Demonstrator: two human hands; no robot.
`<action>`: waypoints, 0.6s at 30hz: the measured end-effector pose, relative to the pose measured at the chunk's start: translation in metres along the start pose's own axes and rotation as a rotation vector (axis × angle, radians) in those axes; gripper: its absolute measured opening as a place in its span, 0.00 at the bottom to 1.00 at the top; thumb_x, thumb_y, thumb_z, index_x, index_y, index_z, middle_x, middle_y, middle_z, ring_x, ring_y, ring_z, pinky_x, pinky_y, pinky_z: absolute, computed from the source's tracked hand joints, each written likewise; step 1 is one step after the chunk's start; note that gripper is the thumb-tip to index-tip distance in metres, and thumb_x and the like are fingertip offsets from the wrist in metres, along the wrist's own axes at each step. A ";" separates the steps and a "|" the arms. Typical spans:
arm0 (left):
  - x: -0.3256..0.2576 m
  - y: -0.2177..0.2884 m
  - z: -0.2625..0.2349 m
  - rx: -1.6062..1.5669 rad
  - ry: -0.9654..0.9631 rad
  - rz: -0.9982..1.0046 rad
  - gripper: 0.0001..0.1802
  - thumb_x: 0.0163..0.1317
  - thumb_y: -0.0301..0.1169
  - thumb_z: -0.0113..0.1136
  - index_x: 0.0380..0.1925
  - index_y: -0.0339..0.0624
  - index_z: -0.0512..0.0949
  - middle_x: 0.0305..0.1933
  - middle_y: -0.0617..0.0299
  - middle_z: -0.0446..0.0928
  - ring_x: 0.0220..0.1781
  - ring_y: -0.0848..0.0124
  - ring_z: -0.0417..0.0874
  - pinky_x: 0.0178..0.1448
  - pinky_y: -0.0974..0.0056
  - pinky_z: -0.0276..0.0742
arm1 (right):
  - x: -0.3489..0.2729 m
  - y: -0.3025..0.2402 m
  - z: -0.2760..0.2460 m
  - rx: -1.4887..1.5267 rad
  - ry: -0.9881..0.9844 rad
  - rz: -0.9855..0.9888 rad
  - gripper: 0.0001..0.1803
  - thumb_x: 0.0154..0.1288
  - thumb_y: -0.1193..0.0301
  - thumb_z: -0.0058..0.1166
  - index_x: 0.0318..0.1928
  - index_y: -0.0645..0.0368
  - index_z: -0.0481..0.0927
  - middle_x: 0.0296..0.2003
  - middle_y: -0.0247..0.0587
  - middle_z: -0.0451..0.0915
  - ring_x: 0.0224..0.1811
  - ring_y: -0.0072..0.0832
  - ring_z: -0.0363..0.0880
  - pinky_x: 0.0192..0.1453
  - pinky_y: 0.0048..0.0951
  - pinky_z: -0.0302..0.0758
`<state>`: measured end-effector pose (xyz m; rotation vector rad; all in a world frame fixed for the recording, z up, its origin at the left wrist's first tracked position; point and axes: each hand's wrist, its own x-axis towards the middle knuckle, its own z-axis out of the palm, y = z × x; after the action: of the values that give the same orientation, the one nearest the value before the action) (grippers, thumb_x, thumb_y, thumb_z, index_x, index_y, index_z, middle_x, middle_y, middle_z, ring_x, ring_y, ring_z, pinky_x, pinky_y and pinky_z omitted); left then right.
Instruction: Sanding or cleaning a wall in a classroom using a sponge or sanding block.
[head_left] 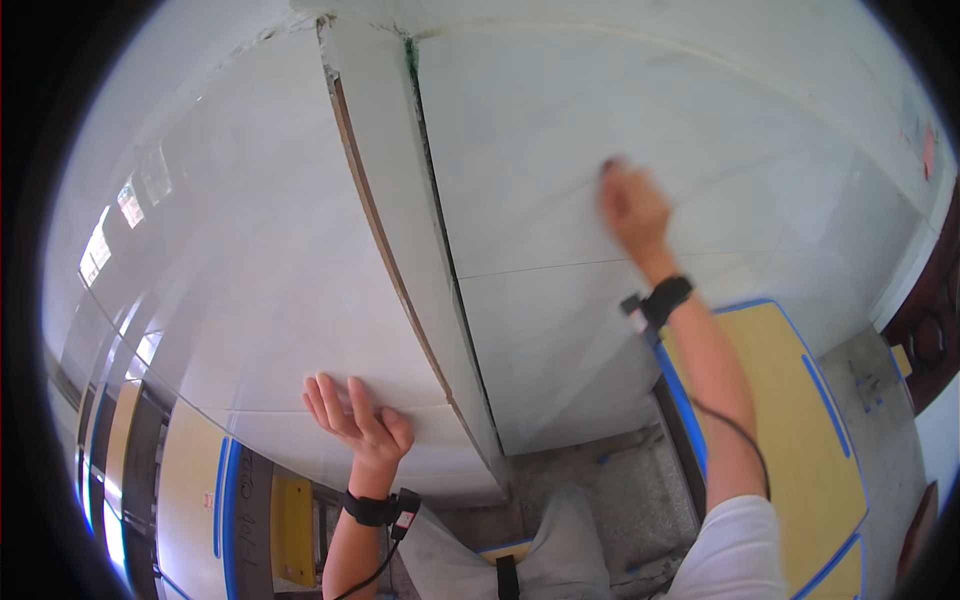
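Note:
My left hand (358, 418) is open, its fingers spread against the glossy white wall tile (260, 290) on the left. My right hand (634, 210) is raised in front of the pale tiled wall (530, 160) on the right, smeared by motion. Its fingers look curled closed, and a small dark spot shows at their tip; I cannot make out what it is. Whether this hand touches the wall, I cannot tell. Both wrists wear black straps with a small cabled box.
Between the tiled faces runs a narrow white corner column (400, 200) with a brown broken edge and a dark gap. A yellow desk with blue edging (790, 370) stands at right, another yellow desk (195, 490) at lower left. A dark red door (930, 320) is far right.

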<state>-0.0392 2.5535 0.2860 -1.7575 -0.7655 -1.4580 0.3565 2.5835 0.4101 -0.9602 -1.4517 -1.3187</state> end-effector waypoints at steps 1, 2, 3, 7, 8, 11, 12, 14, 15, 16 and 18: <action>0.002 0.002 0.001 -0.004 0.009 0.001 0.27 0.60 0.31 0.36 0.59 0.30 0.63 0.66 0.35 0.54 0.69 0.38 0.53 0.70 0.40 0.48 | -0.037 -0.017 0.011 -0.079 -0.031 -0.233 0.03 0.58 0.71 0.56 0.34 0.52 0.79 0.25 0.36 0.77 0.23 0.31 0.75 0.22 0.32 0.70; 0.004 0.002 0.001 -0.004 0.009 0.001 0.27 0.60 0.31 0.36 0.59 0.30 0.63 0.66 0.35 0.54 0.69 0.38 0.53 0.70 0.40 0.48 | -0.072 -0.044 0.015 0.083 -0.113 -0.265 0.02 0.58 0.70 0.55 0.32 0.51 0.79 0.27 0.36 0.79 0.24 0.31 0.76 0.24 0.33 0.72; 0.005 -0.001 -0.002 -0.010 -0.006 0.009 0.28 0.61 0.32 0.36 0.61 0.30 0.60 0.67 0.36 0.52 0.70 0.39 0.52 0.70 0.39 0.48 | -0.114 -0.076 0.010 0.158 -0.509 -0.130 0.03 0.56 0.71 0.54 0.32 0.50 0.79 0.29 0.33 0.80 0.25 0.28 0.77 0.28 0.30 0.73; 0.005 0.001 0.001 -0.001 -0.057 0.024 0.29 0.62 0.32 0.36 0.63 0.32 0.58 0.69 0.37 0.50 0.71 0.39 0.50 0.70 0.38 0.46 | -0.172 -0.120 0.012 0.384 -0.701 -0.444 0.07 0.63 0.68 0.48 0.36 0.55 0.78 0.25 0.41 0.76 0.28 0.35 0.77 0.35 0.35 0.73; 0.004 -0.001 0.002 0.007 -0.054 0.031 0.29 0.62 0.32 0.36 0.63 0.32 0.58 0.69 0.37 0.50 0.71 0.39 0.50 0.70 0.38 0.46 | -0.168 -0.123 0.013 0.421 -0.687 -0.361 0.07 0.63 0.70 0.47 0.38 0.55 0.78 0.26 0.42 0.76 0.29 0.37 0.77 0.35 0.35 0.73; -0.001 -0.004 0.004 0.013 -0.036 0.005 0.28 0.59 0.31 0.37 0.61 0.31 0.62 0.67 0.36 0.54 0.70 0.41 0.53 0.71 0.41 0.47 | -0.127 -0.122 0.006 0.419 -0.680 0.123 0.10 0.61 0.74 0.47 0.43 0.54 0.77 0.28 0.40 0.76 0.29 0.38 0.76 0.33 0.34 0.73; -0.003 -0.006 0.002 0.015 -0.035 0.007 0.28 0.59 0.31 0.37 0.61 0.31 0.62 0.67 0.36 0.54 0.70 0.41 0.53 0.71 0.41 0.47 | -0.108 -0.113 0.002 0.335 -0.476 0.131 0.09 0.62 0.74 0.48 0.42 0.54 0.77 0.28 0.40 0.76 0.29 0.38 0.76 0.32 0.34 0.73; -0.007 -0.008 0.003 0.028 -0.040 0.007 0.28 0.59 0.31 0.37 0.60 0.31 0.62 0.67 0.36 0.54 0.70 0.40 0.53 0.71 0.41 0.47 | -0.091 -0.081 -0.013 0.148 -0.234 0.285 0.09 0.62 0.74 0.49 0.42 0.54 0.78 0.28 0.40 0.76 0.29 0.38 0.76 0.31 0.35 0.72; -0.008 -0.008 0.005 0.022 -0.030 0.009 0.28 0.59 0.31 0.37 0.60 0.31 0.62 0.67 0.36 0.54 0.70 0.40 0.53 0.71 0.41 0.47 | -0.087 -0.064 -0.024 0.053 -0.195 0.432 0.08 0.62 0.73 0.50 0.42 0.55 0.78 0.28 0.41 0.76 0.29 0.38 0.76 0.30 0.35 0.72; -0.011 -0.009 0.004 0.027 -0.030 0.004 0.28 0.58 0.31 0.37 0.60 0.31 0.62 0.67 0.36 0.54 0.70 0.40 0.53 0.71 0.40 0.47 | -0.082 -0.050 -0.036 0.018 -0.134 0.560 0.08 0.62 0.73 0.50 0.42 0.55 0.77 0.28 0.41 0.76 0.29 0.38 0.76 0.30 0.36 0.72; -0.012 -0.004 0.004 0.024 -0.026 -0.001 0.28 0.58 0.30 0.37 0.60 0.31 0.63 0.67 0.36 0.54 0.70 0.40 0.53 0.71 0.40 0.48 | -0.081 -0.040 -0.042 -0.025 -0.070 0.685 0.09 0.62 0.72 0.50 0.43 0.55 0.77 0.29 0.41 0.76 0.29 0.38 0.77 0.30 0.36 0.72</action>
<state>-0.0425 2.5595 0.2742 -1.7613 -0.7945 -1.4240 0.3454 2.5400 0.3216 -1.3732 -1.0096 -0.8003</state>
